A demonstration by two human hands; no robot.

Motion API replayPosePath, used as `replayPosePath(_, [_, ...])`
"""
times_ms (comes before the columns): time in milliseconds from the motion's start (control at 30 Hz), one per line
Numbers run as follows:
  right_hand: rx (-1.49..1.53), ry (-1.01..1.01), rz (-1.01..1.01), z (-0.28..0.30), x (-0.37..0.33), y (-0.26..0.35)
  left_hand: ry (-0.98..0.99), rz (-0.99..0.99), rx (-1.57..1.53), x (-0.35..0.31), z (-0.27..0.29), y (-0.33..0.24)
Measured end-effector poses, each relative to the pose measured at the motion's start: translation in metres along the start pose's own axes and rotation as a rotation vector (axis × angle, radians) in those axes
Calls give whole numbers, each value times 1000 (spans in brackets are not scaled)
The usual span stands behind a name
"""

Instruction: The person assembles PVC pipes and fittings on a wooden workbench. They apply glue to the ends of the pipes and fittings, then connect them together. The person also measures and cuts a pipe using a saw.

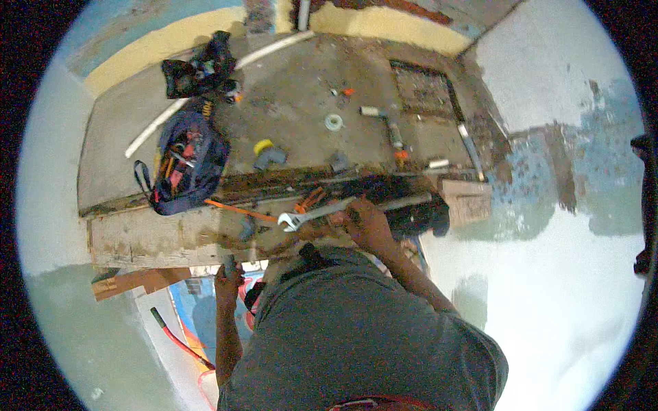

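An adjustable wrench lies across the wooden bench, its silver jaws to the left. My right hand is closed around the end of its handle. Lower left, beside the bench's front edge, my left hand is closed on a short grey cylindrical piece that sticks up from the fingers. Just beyond the wrench are an orange-handled tool and a long thin orange strip. A dark bundle lies to the right of my right hand.
A dark blue tool bag full of tools stands at the left, with a black bag behind it. Past the bench are a grey pipe elbow, a tape roll and a long white pipe. A red-and-black bar leans lower left.
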State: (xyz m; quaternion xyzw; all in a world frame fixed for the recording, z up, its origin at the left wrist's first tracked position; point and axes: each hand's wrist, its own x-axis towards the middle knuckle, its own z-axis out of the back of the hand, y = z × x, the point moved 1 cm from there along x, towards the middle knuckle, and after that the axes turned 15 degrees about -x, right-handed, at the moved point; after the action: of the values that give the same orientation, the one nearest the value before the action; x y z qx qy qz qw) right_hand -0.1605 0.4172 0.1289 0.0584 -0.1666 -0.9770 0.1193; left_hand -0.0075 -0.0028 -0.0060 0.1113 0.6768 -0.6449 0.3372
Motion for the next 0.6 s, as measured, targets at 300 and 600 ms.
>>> replayPosePath(300, [-136, 92, -128, 2, -23, -24, -26, -98, -166, 18, 1, 25])
replayPosePath(600, [-234, -263, -397, 27, -59, -133, -150, 46, -184, -28, -19, -7])
